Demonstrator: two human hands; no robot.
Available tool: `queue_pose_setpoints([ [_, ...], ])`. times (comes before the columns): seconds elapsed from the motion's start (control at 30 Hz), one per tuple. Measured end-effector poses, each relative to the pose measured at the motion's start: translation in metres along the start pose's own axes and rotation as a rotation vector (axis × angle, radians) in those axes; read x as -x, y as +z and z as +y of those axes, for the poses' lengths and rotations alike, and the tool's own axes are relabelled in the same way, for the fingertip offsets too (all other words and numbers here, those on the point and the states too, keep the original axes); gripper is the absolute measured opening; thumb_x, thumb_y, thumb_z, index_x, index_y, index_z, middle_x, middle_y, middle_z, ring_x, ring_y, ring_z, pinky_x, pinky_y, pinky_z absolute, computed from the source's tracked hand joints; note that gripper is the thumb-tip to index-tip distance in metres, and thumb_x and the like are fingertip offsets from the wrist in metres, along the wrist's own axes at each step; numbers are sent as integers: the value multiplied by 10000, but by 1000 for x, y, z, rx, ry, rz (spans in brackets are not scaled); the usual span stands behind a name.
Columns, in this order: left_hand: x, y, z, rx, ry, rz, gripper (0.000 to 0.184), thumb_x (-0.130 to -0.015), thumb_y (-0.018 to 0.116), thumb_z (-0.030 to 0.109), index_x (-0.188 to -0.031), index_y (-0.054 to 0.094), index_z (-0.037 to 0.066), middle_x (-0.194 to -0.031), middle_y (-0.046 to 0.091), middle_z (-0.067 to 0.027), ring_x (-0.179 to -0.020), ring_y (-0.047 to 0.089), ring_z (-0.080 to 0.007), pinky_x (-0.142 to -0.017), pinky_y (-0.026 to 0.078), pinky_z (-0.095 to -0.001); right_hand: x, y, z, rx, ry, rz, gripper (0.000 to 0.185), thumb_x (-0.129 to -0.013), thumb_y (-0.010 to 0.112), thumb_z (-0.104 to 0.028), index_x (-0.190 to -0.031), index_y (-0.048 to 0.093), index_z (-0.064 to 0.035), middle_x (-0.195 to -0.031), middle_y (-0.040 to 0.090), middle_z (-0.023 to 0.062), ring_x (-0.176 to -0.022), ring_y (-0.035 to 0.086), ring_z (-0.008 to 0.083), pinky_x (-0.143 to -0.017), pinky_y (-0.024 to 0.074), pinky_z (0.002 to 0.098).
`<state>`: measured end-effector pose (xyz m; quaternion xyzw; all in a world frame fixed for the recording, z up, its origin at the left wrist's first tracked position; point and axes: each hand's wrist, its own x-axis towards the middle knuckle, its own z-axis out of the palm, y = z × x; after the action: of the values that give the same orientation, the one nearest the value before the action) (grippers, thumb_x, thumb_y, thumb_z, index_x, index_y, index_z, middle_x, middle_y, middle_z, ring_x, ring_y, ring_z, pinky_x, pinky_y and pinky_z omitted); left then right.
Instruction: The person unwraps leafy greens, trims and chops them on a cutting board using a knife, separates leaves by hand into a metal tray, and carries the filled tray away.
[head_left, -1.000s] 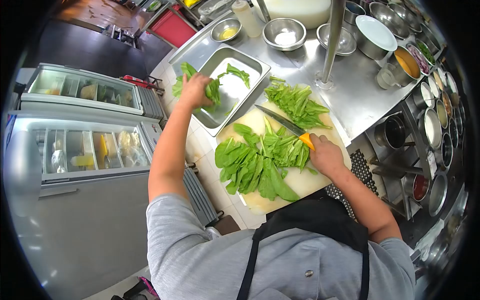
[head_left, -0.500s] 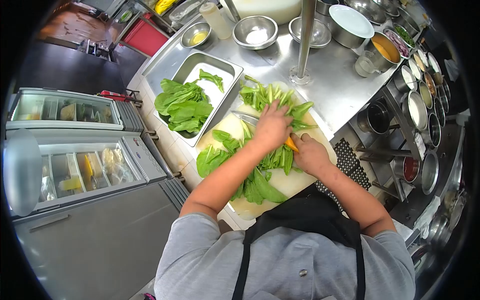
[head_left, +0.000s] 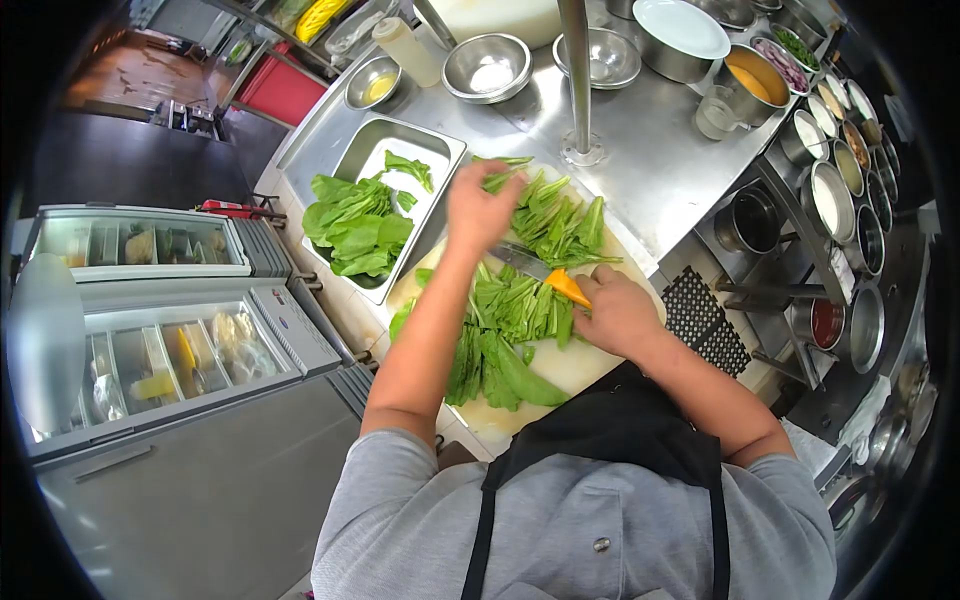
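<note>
My right hand (head_left: 618, 312) grips the orange handle of a knife (head_left: 525, 262), its blade lying across the greens on the cutting board (head_left: 590, 372). My left hand (head_left: 482, 205) is at the board's far left edge, fingers bent around some green leaves and slightly blurred. Cut greens (head_left: 560, 225) lie beyond the blade, and more cut leaves (head_left: 515, 305) with broad whole ones lie nearer my body. Left of the board, a steel tray (head_left: 452, 160) holds a heap of leafy greens (head_left: 360, 235) and a few loose pieces.
Steel bowls (head_left: 487, 68), a squeeze bottle (head_left: 406, 52) and a vertical pole (head_left: 577, 90) stand on the steel table (head_left: 650, 150). A pot with orange contents (head_left: 755, 84) and a clear cup (head_left: 715, 113) are at right. Open-topped fridges (head_left: 170, 370) stand left.
Leaves from my left hand went into the tray. That hand then came back over the board, pressed on the greens, and moved to their far left end. The view has shifted.
</note>
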<state>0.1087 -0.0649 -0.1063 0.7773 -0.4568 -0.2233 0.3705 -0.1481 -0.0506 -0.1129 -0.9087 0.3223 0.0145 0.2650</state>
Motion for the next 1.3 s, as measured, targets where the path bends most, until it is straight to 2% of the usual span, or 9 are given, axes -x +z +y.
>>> queue_pose_setpoints([
  [0.1, -43, -3, -20, -151, -242, -21, 726, -843, 614, 612, -1348, 577, 92, -1328, 555, -280, -1311, 490, -375, -1095, 372, -386, -5, -17, 17, -13, 106, 72, 639, -771, 715, -215, -1338, 497, -18, -1083, 570, 185, -970, 609, 350, -812, 534, 414],
  [0.33, -70, 31, -30, -612, -37, -217, 938, -841, 514, 720, -1420, 458, -16, -1407, 460, -326, -1325, 463, -400, -1129, 320, -414, -56, -21, 33, -109, 69, 160, 1011, -666, 828, -174, -1503, 269, -80, -1282, 406, 233, -1028, 603, 394, -854, 544, 418],
  [0.4, -73, 25, -26, -496, -100, -447, 1034, -792, 544, 763, -1402, 450, -67, -1373, 500, -317, -1290, 503, -389, -1102, 362, -411, -72, -18, 28, -64, -20, 111, 1049, -653, 844, -179, -1522, 257, -150, -1305, 378, 243, -1027, 612, 401, -850, 551, 423],
  [0.63, -62, 7, -46, -219, -41, -580, 1054, -578, 842, 633, -1310, 541, -63, -1173, 643, -254, -1119, 614, -364, -984, 471, -383, -114, -21, 12, -30, 38, -44, 1139, -632, 857, -147, -1554, 193, -240, -1384, 332, 278, -1050, 613, 424, -872, 546, 435],
  [0.73, -48, 12, -47, -252, 137, -476, 858, -529, 923, 367, -1200, 598, -57, -1149, 645, -235, -1085, 621, -346, -973, 473, -378, -135, -15, 12, 25, -11, 2, 1074, -629, 862, -163, -1520, 265, -216, -1274, 383, 254, -969, 644, 405, -826, 570, 434],
  [0.83, -28, 17, -44, -292, 253, -277, 781, -547, 900, 316, -1174, 615, -52, -1135, 636, -225, -1055, 615, -363, -958, 480, -389, -149, -17, 13, 23, -20, -57, 961, -665, 827, -148, -1487, 332, -214, -1234, 421, 237, -972, 643, 403, -832, 563, 431],
  [1.0, -1, 36, -50, -89, 108, -31, 554, -603, 827, 217, -1070, 635, -10, -1034, 658, -191, -980, 637, -315, -882, 499, -371, -160, -13, 25, -140, -187, 27, 659, -740, 722, -101, -1352, 499, -202, -1168, 488, 202, -1033, 612, 395, -884, 525, 413],
  [1.13, 4, 16, -43, 181, -59, 2, 544, -615, 811, 194, -1087, 622, 0, -967, 671, -145, -884, 646, -238, -817, 515, -334, -186, -34, 5, -63, -219, 5, 644, -714, 712, -5, -1307, 540, -190, -1218, 493, 169, -1111, 580, 367, -931, 503, 413],
  [1.3, -6, -60, -37, 200, -109, 425, 594, -608, 816, 198, -1117, 617, -33, -969, 689, -150, -815, 651, -205, -767, 537, -336, -243, -76, -71, 74, -610, 160, 542, -765, 684, -38, -1276, 575, -183, -1206, 507, 183, -1058, 604, 379, -872, 519, 431],
])
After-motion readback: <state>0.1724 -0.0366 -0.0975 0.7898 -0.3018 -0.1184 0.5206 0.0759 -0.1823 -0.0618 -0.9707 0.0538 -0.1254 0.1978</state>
